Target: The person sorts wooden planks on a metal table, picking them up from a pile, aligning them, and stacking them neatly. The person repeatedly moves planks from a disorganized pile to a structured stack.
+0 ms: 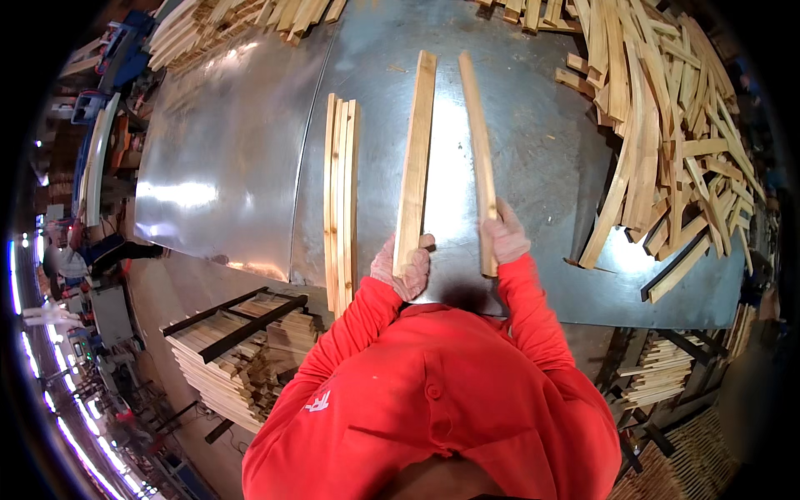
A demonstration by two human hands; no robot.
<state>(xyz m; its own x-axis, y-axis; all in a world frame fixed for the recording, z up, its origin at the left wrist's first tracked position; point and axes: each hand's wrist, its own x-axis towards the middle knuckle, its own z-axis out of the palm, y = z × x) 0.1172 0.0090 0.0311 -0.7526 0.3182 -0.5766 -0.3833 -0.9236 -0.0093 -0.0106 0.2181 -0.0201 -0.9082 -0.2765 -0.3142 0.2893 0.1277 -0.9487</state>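
Note:
My left hand (402,268) is closed round the near end of a pale wooden strip (418,150), which points away from me over the metal table (375,108). A second wooden strip (477,125), seen more edge-on, is gripped near its close end by my right hand (505,233). The two strips are apart, with a bright reflection on the metal between them. To the left of my left hand, several wooden strips (340,192) lie side by side, their near ends at the table's front edge. Both hands appear to wear thin pale gloves.
A big loose heap of wooden strips (650,125) covers the table's right side. More strips (208,29) are piled at the far left. Below the table, a stack of boards (225,358) with dark bars stands at left, another stack (662,371) at right. A seam crosses the tabletop.

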